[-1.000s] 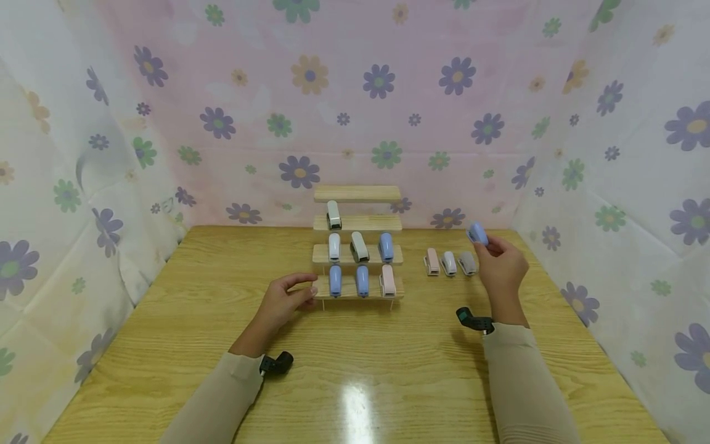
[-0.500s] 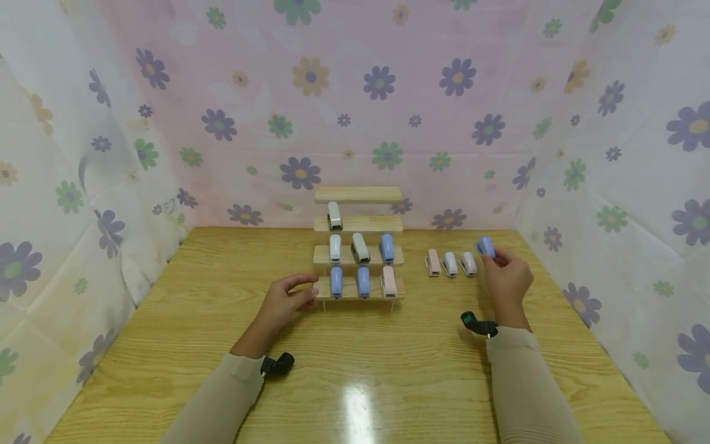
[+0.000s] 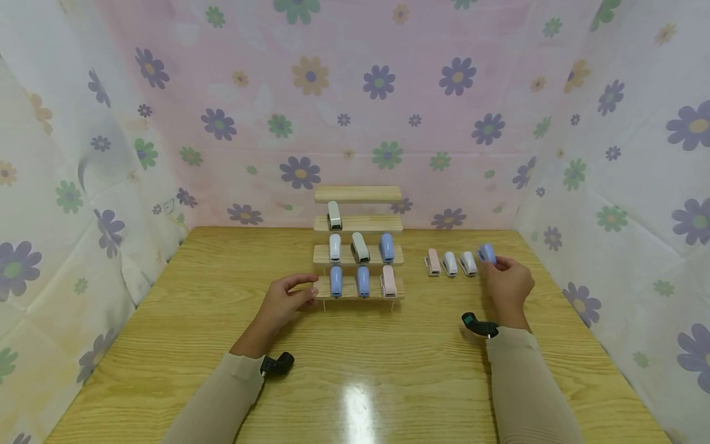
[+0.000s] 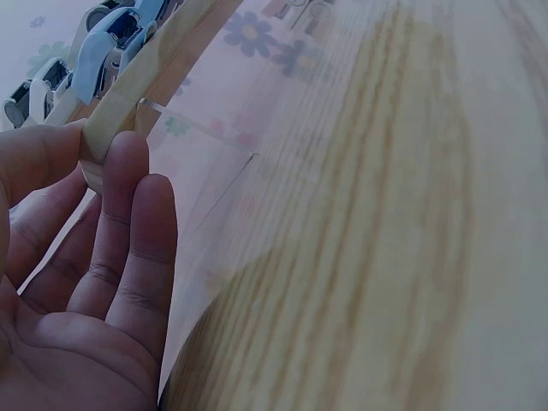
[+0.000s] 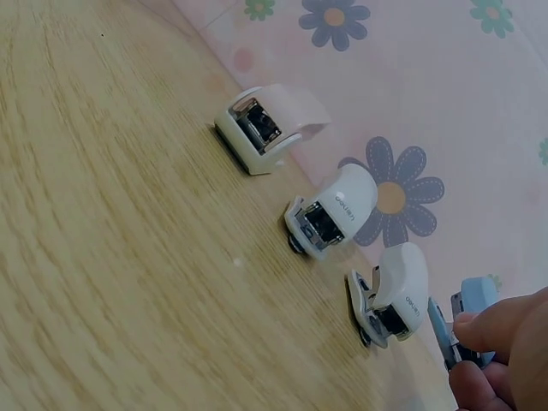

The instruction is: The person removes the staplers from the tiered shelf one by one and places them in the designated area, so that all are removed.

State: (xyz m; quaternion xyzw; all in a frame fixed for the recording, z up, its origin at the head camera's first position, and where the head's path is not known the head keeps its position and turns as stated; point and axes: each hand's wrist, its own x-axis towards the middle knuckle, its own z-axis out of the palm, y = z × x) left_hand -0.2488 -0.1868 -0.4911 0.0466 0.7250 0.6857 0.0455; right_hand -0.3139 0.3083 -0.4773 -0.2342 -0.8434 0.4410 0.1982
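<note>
My right hand [image 3: 509, 285] pinches a small blue stapler [image 3: 486, 253] between thumb and fingers, low over the right side of the table. Whether that stapler touches the wood cannot be told. To its left stand two white staplers [image 3: 468, 263] and a pink stapler [image 3: 432, 263], in a row. With thumb and fingers, my left hand [image 3: 284, 303] grips the left end of the lowest step of a wooden tiered rack [image 3: 349, 288]. On this step sit two blue staplers [image 3: 336, 281] and a pink one. The left wrist view shows the fingertips [image 4: 126, 158] against the step's end.
Higher on the rack, one step bears a white, a grey-green [image 3: 359, 247] and a blue stapler; above it stands one pale stapler [image 3: 334, 216]. The top step [image 3: 357, 194] is bare. Flowered cloth [image 3: 355, 92] encloses the table [image 3: 355, 357] at the back and sides.
My right hand has moved right and down with the blue stapler, coming to the right end of the row on the table. The left hand has kept its grip on the rack.
</note>
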